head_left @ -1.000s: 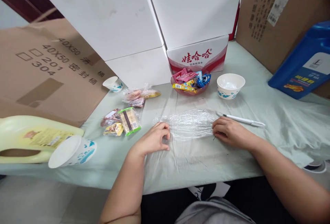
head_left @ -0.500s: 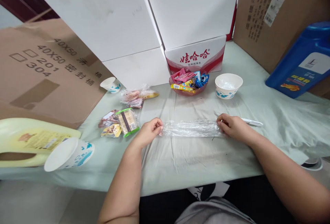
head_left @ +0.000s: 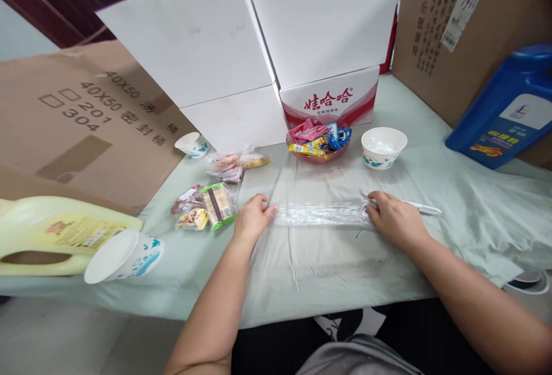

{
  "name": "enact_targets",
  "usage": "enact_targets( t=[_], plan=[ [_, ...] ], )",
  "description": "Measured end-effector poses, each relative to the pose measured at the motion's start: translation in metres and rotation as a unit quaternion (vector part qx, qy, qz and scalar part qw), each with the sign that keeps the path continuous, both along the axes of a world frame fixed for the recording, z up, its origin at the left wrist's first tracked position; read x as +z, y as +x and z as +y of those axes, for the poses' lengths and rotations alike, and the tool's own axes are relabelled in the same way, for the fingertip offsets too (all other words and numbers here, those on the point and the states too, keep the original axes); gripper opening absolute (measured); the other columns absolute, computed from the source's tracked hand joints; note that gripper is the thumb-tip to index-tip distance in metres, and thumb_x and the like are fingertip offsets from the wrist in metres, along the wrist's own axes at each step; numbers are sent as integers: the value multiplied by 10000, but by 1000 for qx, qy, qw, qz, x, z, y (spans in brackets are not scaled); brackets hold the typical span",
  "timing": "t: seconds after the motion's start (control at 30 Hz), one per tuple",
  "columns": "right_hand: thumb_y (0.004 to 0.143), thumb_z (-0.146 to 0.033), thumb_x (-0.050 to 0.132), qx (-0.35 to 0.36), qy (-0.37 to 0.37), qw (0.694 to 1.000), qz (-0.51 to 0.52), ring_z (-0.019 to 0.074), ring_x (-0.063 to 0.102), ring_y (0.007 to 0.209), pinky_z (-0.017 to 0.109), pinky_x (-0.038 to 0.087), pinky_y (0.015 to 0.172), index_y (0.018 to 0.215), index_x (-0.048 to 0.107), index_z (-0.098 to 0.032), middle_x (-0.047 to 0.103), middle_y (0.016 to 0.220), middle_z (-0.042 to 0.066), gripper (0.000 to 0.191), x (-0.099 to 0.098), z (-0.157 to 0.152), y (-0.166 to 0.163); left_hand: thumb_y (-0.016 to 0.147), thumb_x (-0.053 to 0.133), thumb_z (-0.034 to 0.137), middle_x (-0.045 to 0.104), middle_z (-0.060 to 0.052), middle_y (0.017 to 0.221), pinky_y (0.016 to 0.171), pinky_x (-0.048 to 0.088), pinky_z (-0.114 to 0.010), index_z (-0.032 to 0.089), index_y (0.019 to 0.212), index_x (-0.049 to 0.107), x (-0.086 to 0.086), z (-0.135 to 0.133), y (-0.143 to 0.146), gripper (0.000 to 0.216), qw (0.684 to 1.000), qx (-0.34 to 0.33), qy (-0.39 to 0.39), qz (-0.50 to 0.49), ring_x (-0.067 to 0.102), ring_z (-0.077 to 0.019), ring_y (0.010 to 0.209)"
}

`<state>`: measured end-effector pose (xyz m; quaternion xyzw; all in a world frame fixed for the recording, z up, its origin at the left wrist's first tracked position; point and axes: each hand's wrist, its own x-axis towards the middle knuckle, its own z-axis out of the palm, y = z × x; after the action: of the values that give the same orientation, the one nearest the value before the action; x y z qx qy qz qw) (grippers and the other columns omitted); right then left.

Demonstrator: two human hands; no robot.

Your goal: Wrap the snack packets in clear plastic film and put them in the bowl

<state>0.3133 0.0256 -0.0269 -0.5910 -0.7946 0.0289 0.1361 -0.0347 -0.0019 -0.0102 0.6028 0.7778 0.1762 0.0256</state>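
A flattened strip of crumpled clear plastic film [head_left: 321, 214] lies across the table between my two hands. At its left end is my left hand [head_left: 252, 221], its thumb stretched toward the film and a small gap showing between thumb and forefinger. My right hand [head_left: 394, 218] has its fingers curled down on the film's right end, and the fingertips are partly hidden. Under and behind that hand lies a slim white pen-like object [head_left: 422, 208]; its far end shows past the knuckles, and I cannot tell its exact kind.
Beyond the film stand a pink bowl of wrapped sweets [head_left: 319, 144] and a paper bowl [head_left: 383, 148]. Packaged snacks [head_left: 207, 207] lie left, near a tipped paper bowl [head_left: 125, 255] and a pale yellow jug [head_left: 64, 234]. A blue bottle [head_left: 502, 110] and cardboard boxes [head_left: 325, 96] border the table.
My left thumb and forefinger have parted from their pinch on the film's left end. My right hand has shifted slightly, still at the right end. The whole view has moved a little.
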Motion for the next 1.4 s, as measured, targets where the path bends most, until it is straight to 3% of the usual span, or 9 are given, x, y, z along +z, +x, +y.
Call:
enact_targets(
  t=[0.13, 0.27, 0.37, 0.53, 0.73, 0.87, 1.1, 1.3, 1.4],
  plan=[
    [960, -372, 450, 156, 107, 976, 107, 283, 628, 986, 409, 495, 829, 1068, 660, -176, 684, 1030, 143, 306, 6, -5, -1, 865, 548, 319, 597, -46, 875, 729, 456, -303, 196, 973, 609, 6, -9, 11, 174, 991, -37, 132, -6, 594, -196, 770],
    [870, -574, 557, 337, 44, 938, 66, 334, 426, 1327, 533, 357, 1061, 1351, 523, -182, 545, 1379, 152, 621, -3, -11, -15, 873, 580, 309, 620, -55, 989, 876, 478, -335, 209, 1047, 652, 2, -11, 28, 212, 970, -240, 17, -21, 595, -213, 946],
    [840, -597, 582, 329, -9, 944, 18, 356, 346, 1386, 596, 286, 1095, 1405, 469, -159, 462, 1458, 168, 724, -13, -9, -14, 843, 640, 324, 602, -88, 1131, 980, 448, -428, 211, 1192, 624, -3, -7, 26, 368, 968, -248, -37, 20, 540, -268, 1101],
    [860, -354, 613, 287, -6, 957, 27, 331, 488, 1265, 519, 408, 1034, 1201, 625, -147, 540, 1363, 174, 399, -6, 3, 12, 877, 566, 204, 538, -125, 1310, 1049, 413, -453, 178, 1266, 572, -3, -5, 17, 390, 970, -235, -39, 46, 501, -280, 1214],
    [866, -132, 485, 332, 28, 937, 108, 288, 549, 1150, 485, 462, 945, 857, 637, -189, 632, 1175, 138, 163, 18, -5, 12, 902, 526, 214, 623, -118, 1055, 945, 466, -477, 191, 1081, 665, 2, -22, 59, 228, 970, -230, 22, 70, 559, -294, 1056],
    [853, -142, 508, 418, -28, 880, 224, 252, 528, 1209, 431, 440, 982, 914, 593, -202, 631, 1202, 120, 120, 33, -22, 6, 820, 678, 358, 575, -123, 1263, 1015, 423, -500, 206, 1273, 572, 3, -38, 90, 490, 919, -389, -60, 16, 491, -324, 1200],
    [918, -332, 490, 411, -288, 788, 356, 131, 605, 707, 245, 476, 647, 881, 541, -180, 651, 791, 29, 164, 39, -18, 12, 863, 628, 361, 623, -65, 1283, 1106, 340, -465, 303, 1329, 533, 5, -45, 101, 479, 745, -610, -187, -197, 482, -287, 1277],
    [878, -215, 488, 165, -156, 941, 251, 148, 578, 652, 255, 409, 611, 899, 581, -179, 648, 752, 23, 102, 23, 0, -9, 815, 705, 437, 485, -170, 1382, 1019, 437, -489, 304, 1532, -12, -15, -45, 97, 1023, 712, -476, -234, -461, 605, -266, 1162],
    [879, -178, 491, 101, -112, 977, 149, 180, 623, 720, 269, 405, 655, 1047, 610, -171, 697, 796, 42, 205, 17, 3, -17, 811, 718, 428, 519, -164, 1329, 984, 461, -487, 329, 1519, -108, -16, -46, 97, 1092, 712, -438, -254, -487, 625, -264, 1133]
  ],
)
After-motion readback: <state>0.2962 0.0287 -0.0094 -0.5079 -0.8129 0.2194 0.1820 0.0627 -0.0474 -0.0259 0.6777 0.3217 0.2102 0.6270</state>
